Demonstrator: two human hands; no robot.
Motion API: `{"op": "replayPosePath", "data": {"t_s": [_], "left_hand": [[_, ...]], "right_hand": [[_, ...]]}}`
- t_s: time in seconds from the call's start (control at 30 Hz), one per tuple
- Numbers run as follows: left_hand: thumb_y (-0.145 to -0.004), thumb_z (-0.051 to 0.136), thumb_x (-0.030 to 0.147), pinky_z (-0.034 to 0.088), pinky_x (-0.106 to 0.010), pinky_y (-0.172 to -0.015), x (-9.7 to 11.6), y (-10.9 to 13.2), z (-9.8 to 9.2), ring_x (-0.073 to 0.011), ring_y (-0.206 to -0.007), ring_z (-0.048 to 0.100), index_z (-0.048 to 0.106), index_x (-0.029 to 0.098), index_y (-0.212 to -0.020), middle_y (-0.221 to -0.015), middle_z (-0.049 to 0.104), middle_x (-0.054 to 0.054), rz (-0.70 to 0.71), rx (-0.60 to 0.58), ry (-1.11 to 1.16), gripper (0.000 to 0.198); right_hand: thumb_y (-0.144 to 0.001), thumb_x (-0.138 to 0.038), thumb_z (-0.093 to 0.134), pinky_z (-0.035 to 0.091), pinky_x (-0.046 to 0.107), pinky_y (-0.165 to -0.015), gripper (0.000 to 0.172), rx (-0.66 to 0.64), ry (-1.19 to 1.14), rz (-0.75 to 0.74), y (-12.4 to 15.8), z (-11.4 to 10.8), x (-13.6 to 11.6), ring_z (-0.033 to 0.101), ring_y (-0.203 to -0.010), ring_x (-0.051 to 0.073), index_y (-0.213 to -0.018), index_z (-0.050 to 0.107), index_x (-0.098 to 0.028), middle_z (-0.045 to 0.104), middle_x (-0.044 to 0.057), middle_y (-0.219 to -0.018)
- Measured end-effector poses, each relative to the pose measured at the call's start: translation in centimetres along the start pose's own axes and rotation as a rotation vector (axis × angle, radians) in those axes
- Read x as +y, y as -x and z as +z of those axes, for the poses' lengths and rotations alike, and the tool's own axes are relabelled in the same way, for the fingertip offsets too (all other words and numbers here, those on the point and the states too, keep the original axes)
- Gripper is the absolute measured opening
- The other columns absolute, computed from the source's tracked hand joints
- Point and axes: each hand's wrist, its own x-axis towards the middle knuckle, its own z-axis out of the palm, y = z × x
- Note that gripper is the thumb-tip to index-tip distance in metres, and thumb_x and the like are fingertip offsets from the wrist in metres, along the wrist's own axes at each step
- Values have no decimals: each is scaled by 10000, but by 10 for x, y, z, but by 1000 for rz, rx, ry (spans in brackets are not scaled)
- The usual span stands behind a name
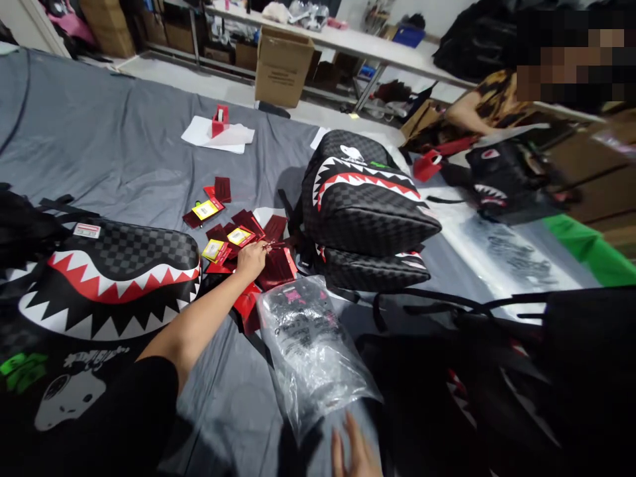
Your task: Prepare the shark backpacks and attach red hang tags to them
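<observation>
My left hand (251,261) reaches into a pile of dark red tags (275,268) on the grey cloth, its fingers closed on a dark red tag at the pile's right side. Several tags there carry yellow labels (213,250). Just below the pile lies a clear plastic bag (318,344) with dark print. My right hand (356,450) is at the bottom edge, near the bag's lower end, with fingers apart and nothing in them. To the left is a checkered shark-mouth backpack (144,248). More such backpacks (362,222) are stacked right of the tags.
A red tape dispenser (220,120) stands on white paper at the back of the cloth. Another red dispenser (427,165) sits at right, near a co-worker's arm (470,114). Dark bags (472,384) fill the lower right. A cardboard box (283,66) stands beyond the table.
</observation>
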Motion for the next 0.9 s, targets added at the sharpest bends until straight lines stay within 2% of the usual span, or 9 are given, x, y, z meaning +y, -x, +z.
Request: {"op": "replayPosePath", "data": {"t_s": [0.03,0.13,0.23,0.37,0.47,0.57,0.7,0.8,0.9], "left_hand": [[-979,459,176,526,-351,-949,6,9,-8,-224,-1028,682,687,128,-1056,-1037,732,-117,13,11,-1,246],[-964,434,141,537,-351,-951,26,36,-37,-209,-1033,685,687,154,-1042,-1060,736,-86,58,67,7,266],[-962,427,149,565,-343,-917,53,66,-75,-194,-991,701,685,165,-1011,-1040,743,-69,133,146,66,263],[-984,416,153,587,-314,-899,99,127,-133,-159,-963,712,664,181,-1039,-1013,749,-52,231,267,177,256],[-956,469,111,571,-332,-969,129,196,-159,-147,-975,715,635,215,-1067,-1030,752,-23,257,244,222,225],[-906,469,56,542,-352,-1035,132,278,-149,-153,-1030,705,611,222,-1097,-1091,744,-23,233,72,225,291],[-859,428,44,559,-334,-1009,106,375,-100,-173,-1013,716,646,209,-1047,-1093,750,-25,338,-170,101,332],[-860,457,93,521,-385,-1064,93,413,-75,-203,-1115,682,678,203,-1028,-1130,743,-31,381,-256,67,299],[-876,447,91,447,-415,-1137,92,416,-70,-190,-1234,611,673,170,-1102,-1230,703,-67,336,-288,64,329]], "right_hand": [[-1004,-423,436,375,425,-1158,482,25,2,-69,-16,9,-16,373,-1429,267,-1441,511,-234,447,99,-1519],[-1013,-350,338,257,554,-1186,556,72,150,-414,-68,34,-59,159,-1520,315,-1553,362,-224,167,88,-1657],[-1024,-355,317,220,661,-1140,567,40,265,-398,-97,55,-69,86,-1528,334,-1582,266,-273,61,78,-1671],[-1039,-428,244,205,640,-1147,578,52,339,-294,-94,64,-17,47,-1533,308,-1592,212,-263,41,71,-1674],[-1036,-444,201,257,611,-1138,599,46,340,-212,-90,55,32,82,-1530,298,-1603,158,-255,73,80,-1672],[-1028,-448,202,283,584,-1134,627,42,313,-120,-93,42,61,124,-1521,323,-1606,171,-207,82,119,-1667],[-1021,-423,249,290,548,-1142,645,26,241,-73,-95,24,68,158,-1507,360,-1593,218,-127,101,175,-1654],[-994,-384,354,311,584,-1116,653,31,183,-113,-88,11,62,238,-1474,388,-1573,267,-94,195,221,-1622],[-973,-328,382,248,579,-1156,604,167,153,-271,-78,9,45,297,-1446,355,-1529,365,-91,306,214,-1582]]}}
